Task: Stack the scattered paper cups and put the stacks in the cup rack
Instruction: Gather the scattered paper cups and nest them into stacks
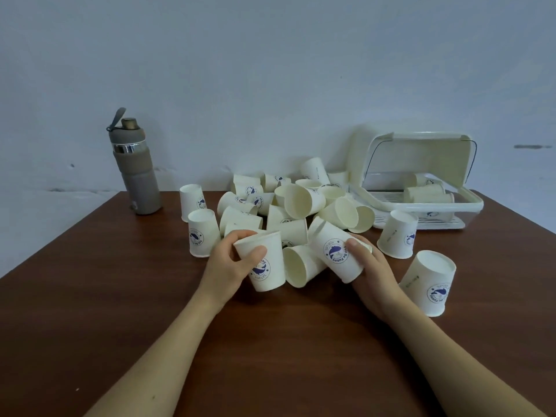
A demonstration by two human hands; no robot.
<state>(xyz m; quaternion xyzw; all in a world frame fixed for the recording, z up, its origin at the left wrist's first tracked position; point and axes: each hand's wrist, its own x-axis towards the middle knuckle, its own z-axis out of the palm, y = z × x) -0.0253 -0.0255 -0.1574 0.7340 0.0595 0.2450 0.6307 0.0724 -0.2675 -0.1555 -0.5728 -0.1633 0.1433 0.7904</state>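
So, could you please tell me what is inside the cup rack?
Inside the cup rack, under its raised lid, a few paper cups lie on their sides. The front rim hides their lower parts, so the count is unclear.

White paper cup heap (288,206) fills mid brown wooden desk (90,281); left flank passable up to grey sleeved bottle (135,173).

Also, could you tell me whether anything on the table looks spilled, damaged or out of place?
Nothing spilled or damaged. The paper cups lie jumbled mid-table, some tipped, some upside down. The grey bottle at the left is the only unrelated item. Cups in the cup rack lie sideways.
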